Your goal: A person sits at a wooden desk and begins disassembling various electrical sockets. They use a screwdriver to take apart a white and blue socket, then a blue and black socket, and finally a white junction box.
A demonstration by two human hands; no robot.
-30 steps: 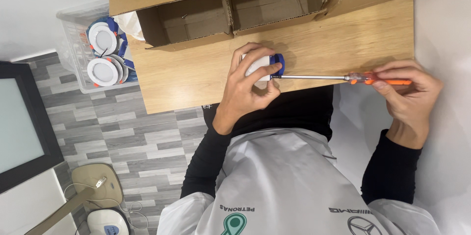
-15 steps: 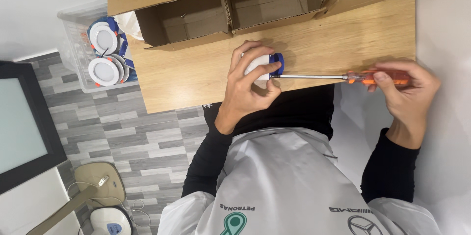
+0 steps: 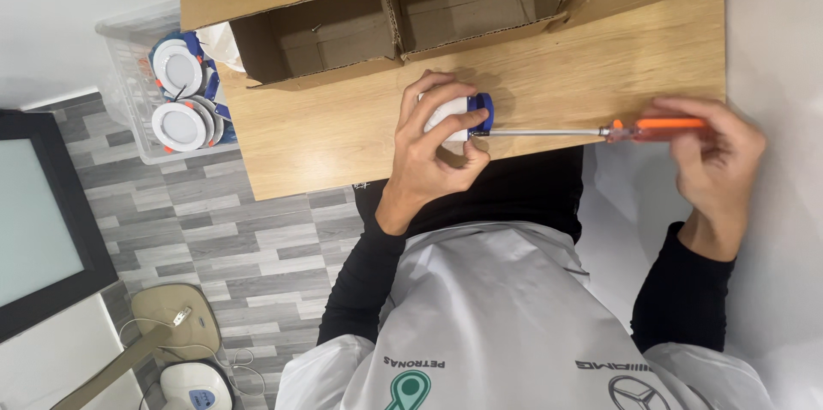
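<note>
A small round light fitting point(image 3: 471, 110), white with a blue rim, lies on its side on the wooden table point(image 3: 600, 59). My left hand point(image 3: 433, 153) is clasped around it and holds it against the tabletop. A screwdriver point(image 3: 549, 131) with an orange handle lies level, and its metal tip meets the blue end of the fitting. At the right, past the table's edge, my right hand point(image 3: 716, 161) grips the orange handle with its fingertips.
Open cardboard boxes point(image 3: 343, 41) line the far side of the table. A transparent plastic bin point(image 3: 129, 93) to the left holds several more white and blue fittings. A dark framed panel point(image 3: 43, 230) stands on the grey tiled floor.
My right hand's fingers have shifted a little on the orange handle. The screwdriver tip stays at the fitting and my left hand has kept its hold.
</note>
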